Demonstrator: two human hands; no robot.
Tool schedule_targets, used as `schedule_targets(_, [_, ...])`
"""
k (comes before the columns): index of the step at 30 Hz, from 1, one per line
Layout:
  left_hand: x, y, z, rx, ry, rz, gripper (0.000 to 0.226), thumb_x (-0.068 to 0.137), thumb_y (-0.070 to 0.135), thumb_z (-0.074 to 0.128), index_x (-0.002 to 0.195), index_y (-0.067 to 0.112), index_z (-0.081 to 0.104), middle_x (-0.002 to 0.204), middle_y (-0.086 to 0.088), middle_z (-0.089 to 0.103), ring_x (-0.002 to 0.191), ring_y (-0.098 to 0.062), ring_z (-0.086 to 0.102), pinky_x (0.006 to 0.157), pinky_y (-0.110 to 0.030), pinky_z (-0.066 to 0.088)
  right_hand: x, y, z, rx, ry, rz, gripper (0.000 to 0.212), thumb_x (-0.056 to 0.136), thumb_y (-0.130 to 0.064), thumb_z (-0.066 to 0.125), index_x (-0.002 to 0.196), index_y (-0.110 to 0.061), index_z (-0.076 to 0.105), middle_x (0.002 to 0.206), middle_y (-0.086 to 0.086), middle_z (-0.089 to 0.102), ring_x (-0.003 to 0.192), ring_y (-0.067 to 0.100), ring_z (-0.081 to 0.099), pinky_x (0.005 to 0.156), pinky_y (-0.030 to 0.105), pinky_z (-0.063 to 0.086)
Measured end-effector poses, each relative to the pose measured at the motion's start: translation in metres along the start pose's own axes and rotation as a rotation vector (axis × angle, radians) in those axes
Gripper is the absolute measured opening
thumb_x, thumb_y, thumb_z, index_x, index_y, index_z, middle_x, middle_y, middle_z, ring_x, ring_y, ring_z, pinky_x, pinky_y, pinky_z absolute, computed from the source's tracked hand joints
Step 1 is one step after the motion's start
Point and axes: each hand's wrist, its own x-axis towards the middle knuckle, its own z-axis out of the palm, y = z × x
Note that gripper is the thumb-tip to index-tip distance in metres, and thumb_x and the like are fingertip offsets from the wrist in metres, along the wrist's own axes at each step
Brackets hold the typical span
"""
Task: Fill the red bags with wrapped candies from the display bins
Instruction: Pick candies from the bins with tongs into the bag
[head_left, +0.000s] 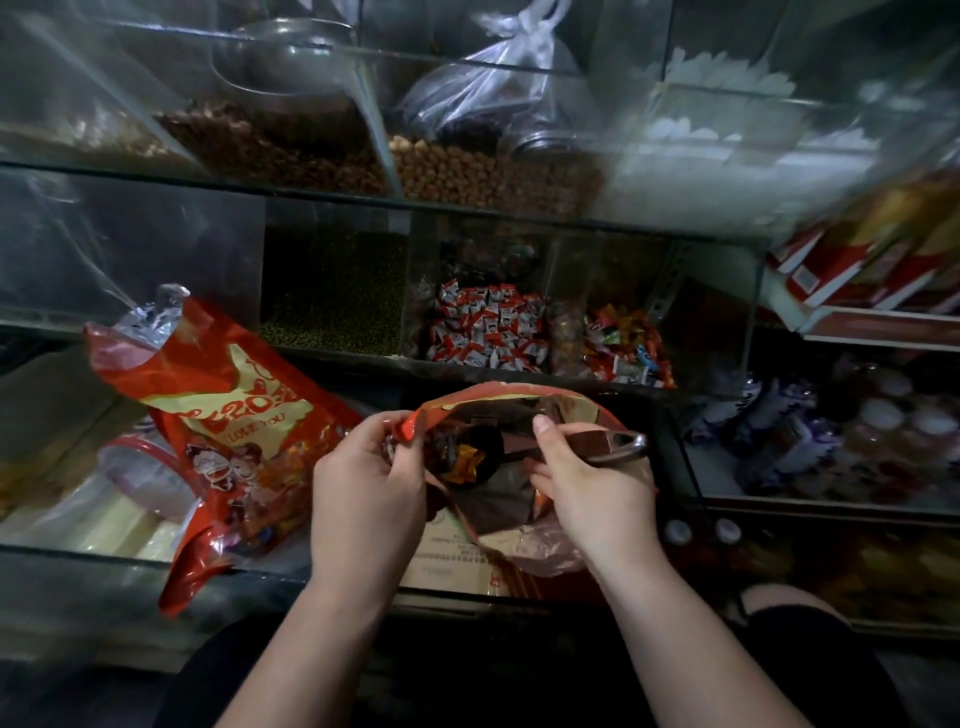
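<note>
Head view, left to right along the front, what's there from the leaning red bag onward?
Leaning red bag → left hand, pinching the open bag rim → scoop bowl with candies → right hand, gripping the scoop handle.

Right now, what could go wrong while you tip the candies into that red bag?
1. The left hand pinches the open bag at one spot of its rim; if it slips, the mouth may fold shut and the candies could spill off the scoop in the right hand.
2. The filled bag beside it leans with its top open; a bump might tip it and scatter sweets.
</note>
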Motion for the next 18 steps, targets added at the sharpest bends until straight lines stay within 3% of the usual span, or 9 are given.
schedule_targets(2, [0.001,0.000,-0.005,0.030,0.014,0.027,0.010,0.098,0.029,0.061,0.095,0.031,0.070,0.076,0.025,0.068,0.057,0.000,0.064,0.045,-0.016,0.047,-0.006,-0.005,-0.005,0.081,-0.030,-0.006,0.032,0.078,-0.048,0.085,0.087,-0.018,0.080,0.085,0.003,0.082,0.081,0.020,0.081,0.074,0.033,0.064])
schedule_targets(4, [0.002,0.001,-0.010,0.035,0.016,0.025,0.010,0.097,0.028,0.061,0.097,0.034,0.070,0.080,0.030,0.067,0.063,0.004,0.065,0.047,-0.011,0.046,-0.016,-0.013,-0.011,0.200,-0.037,0.008,0.013,0.090,-0.030,0.080,0.090,-0.017,0.077,0.088,0.009,0.082,0.083,0.025,0.081,0.070,0.031,0.065])
schedule_targets(7, [0.004,0.002,-0.022,0.055,0.030,0.023,0.010,0.094,0.031,0.063,0.099,0.035,0.071,0.075,0.031,0.067,0.066,0.006,0.065,0.050,-0.013,0.050,-0.033,-0.025,-0.021,0.270,-0.065,0.020,0.015,0.092,-0.025,0.076,0.099,-0.012,0.074,0.090,0.009,0.082,0.085,0.027,0.081,0.071,0.030,0.065])
schedule_targets(10, [0.005,0.005,-0.034,0.069,0.040,0.031,0.009,0.093,0.039,0.063,0.097,0.037,0.071,0.076,0.029,0.068,0.057,0.000,0.066,0.043,-0.026,0.053,-0.049,-0.036,-0.033,0.302,-0.134,0.036,0.030,0.081,-0.030,0.078,0.100,-0.007,0.074,0.090,0.011,0.082,0.086,0.027,0.081,0.073,0.030,0.065])
schedule_targets(12, [0.007,0.007,-0.038,0.090,0.029,0.012,0.011,0.092,0.043,0.063,0.096,0.036,0.071,0.071,0.022,0.069,0.055,-0.003,0.065,0.043,-0.035,0.055,-0.055,-0.043,-0.040,0.308,-0.138,0.039,0.031,0.073,-0.022,0.080,0.096,-0.002,0.074,0.088,0.020,0.080,0.085,0.032,0.081,0.071,0.031,0.065])
schedule_targets(15, [0.012,0.012,-0.044,0.238,-0.062,-0.022,0.016,0.090,0.040,0.064,0.099,0.030,0.073,0.073,0.023,0.065,0.066,0.003,0.062,0.054,-0.024,0.052,-0.059,-0.048,-0.050,0.340,-0.152,0.045,0.025,0.072,-0.002,0.081,0.095,0.002,0.072,0.085,0.028,0.077,0.083,0.038,0.080,0.068,0.033,0.066])
schedule_targets(18, [0.009,0.020,-0.051,0.417,-0.049,-0.007,0.030,0.086,0.038,0.068,0.115,0.030,0.067,0.091,0.019,0.065,0.083,-0.004,0.062,0.070,-0.027,0.052,-0.058,-0.050,-0.060,0.322,-0.146,0.008,0.030,0.065,-0.005,0.081,0.093,-0.001,0.072,0.084,0.029,0.077,0.083,0.037,0.080,0.063,0.028,0.064])
